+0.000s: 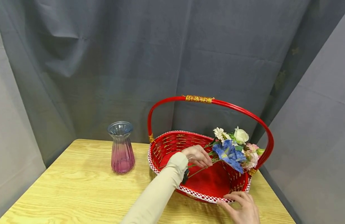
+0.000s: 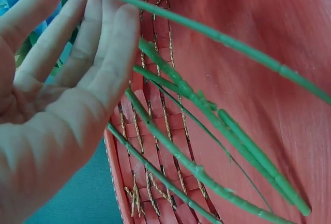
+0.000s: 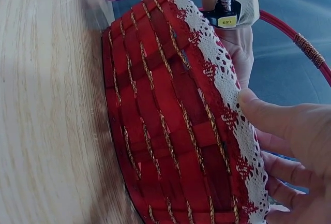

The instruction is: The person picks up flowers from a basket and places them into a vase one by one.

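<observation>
A red woven basket point(image 1: 211, 179) with a white lace rim and a tall arched handle point(image 1: 234, 106) stands on the table. Artificial flowers lie in its right side: a blue flower point(image 1: 229, 154), a white rose point(image 1: 241, 136) and pink blooms point(image 1: 251, 157). Reaching into the basket, my left hand point(image 1: 197, 155) is over the green stems. The left wrist view shows one stem point(image 2: 207, 33) passing between thumb and fingers, pinched near the thumb tip; several other stems lie behind the hand. My right hand point(image 1: 241, 207) holds the front right rim, thumb point(image 3: 266, 115) outside and fingers inside.
To the left of the basket stands a clear ribbed vase point(image 1: 122, 149), bluish at the top and pink below. The wooden table point(image 1: 77, 186) extends left and forward. Grey curtains point(image 1: 119, 62) hang behind, with pale panels at both sides.
</observation>
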